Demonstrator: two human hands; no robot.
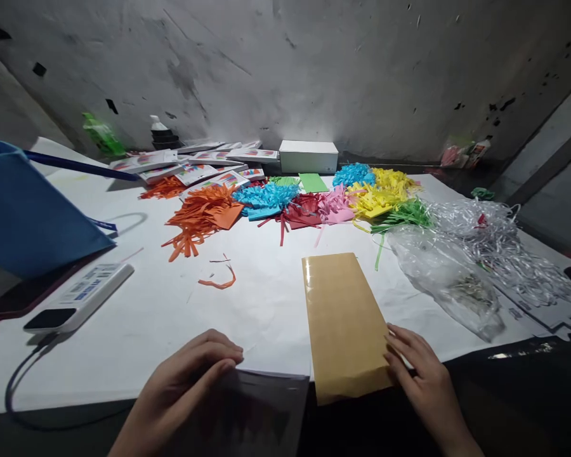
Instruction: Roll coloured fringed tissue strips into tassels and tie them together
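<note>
Left hand (190, 377): near left, half curled at dark sheet (259, 412); hold unclear
Right hand (416, 368): loosely bent at brown sheet (345, 324); hold unclear

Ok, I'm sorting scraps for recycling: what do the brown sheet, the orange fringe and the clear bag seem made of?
Brown sheet: smooth, glossy coated paper or plastic film; glare near its upper left corner, but I can't tell which.
Orange fringe: probably paper, fairly matte, cut into thin curling strips.
Clear bag: likely thin plastic, shiny; it's see-through and crumpled with highlights.
</note>
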